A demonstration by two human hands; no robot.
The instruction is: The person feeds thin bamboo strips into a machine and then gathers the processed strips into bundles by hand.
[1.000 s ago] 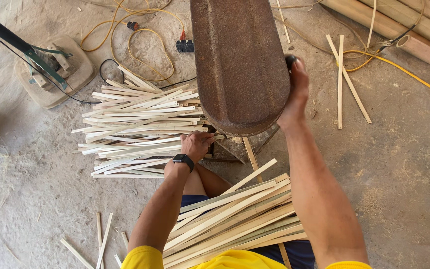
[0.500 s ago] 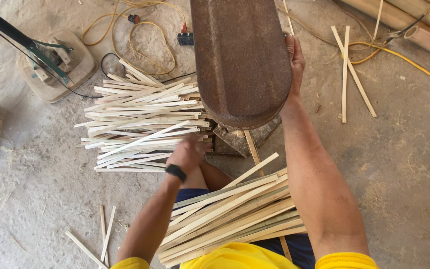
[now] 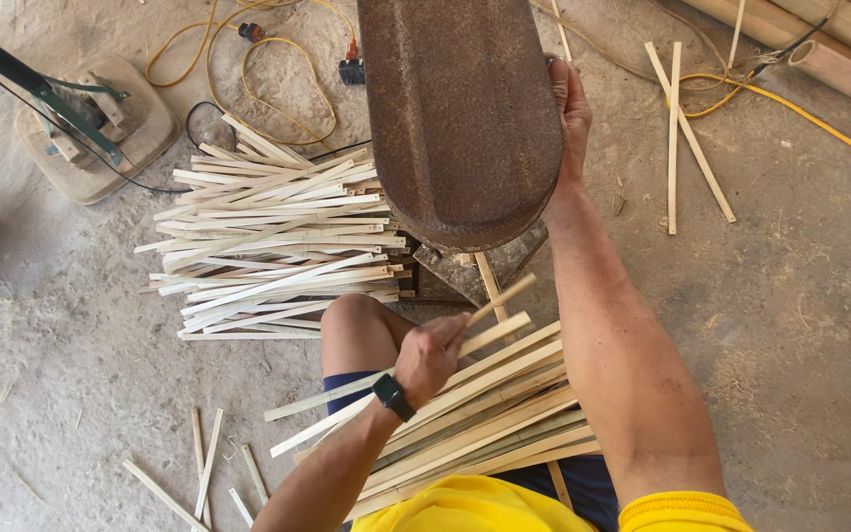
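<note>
Overhead, right hand [image 3: 571,110] against rusty guard [image 3: 460,118].

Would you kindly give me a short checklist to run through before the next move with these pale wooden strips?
1. Left hand closed around a pale wooden strip: ok.
2. Right hand resting on the edge of the rusty brown metal guard: ok.
3. Bundle of strips on the lap lying together: ok.
4. Cut strips stacked in the pile on the dusty floor: ok.
5. Yellow cable away from the hands: ok.
6. Blade under the guard running: cannot tell.
</note>
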